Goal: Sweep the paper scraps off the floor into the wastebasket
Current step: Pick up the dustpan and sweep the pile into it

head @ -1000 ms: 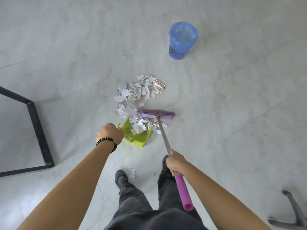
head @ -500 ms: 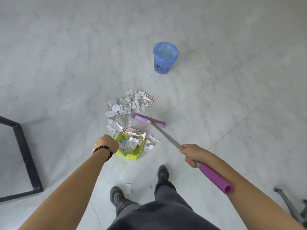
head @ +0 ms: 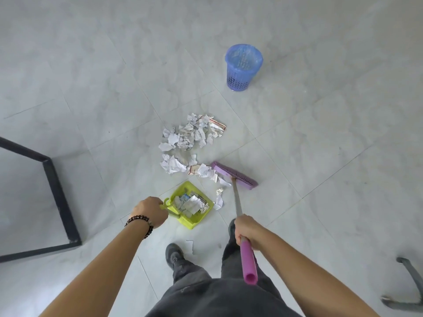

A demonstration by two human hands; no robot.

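At far left the corner of a black metal frame stands on the pale grey tiled floor. The left hand, a dark beaded bracelet on its wrist, is curled round the handle of a lime-green plastic dustpan that rests on the floor and already carries some crumpled paper. Beyond the dustpan lies the main pile of white torn paper scraps, with a few more trailing to the purple bristle broom head, which touches the nearest of them. The right hand grips the broom's grey shaft just above its pink foam sleeve. The two hands are apart. One small scrap lies by a dark shoe. The blue perforated plastic wastebasket stands upright well beyond the pile, to its right. A grey chair leg shows at the far right edge.
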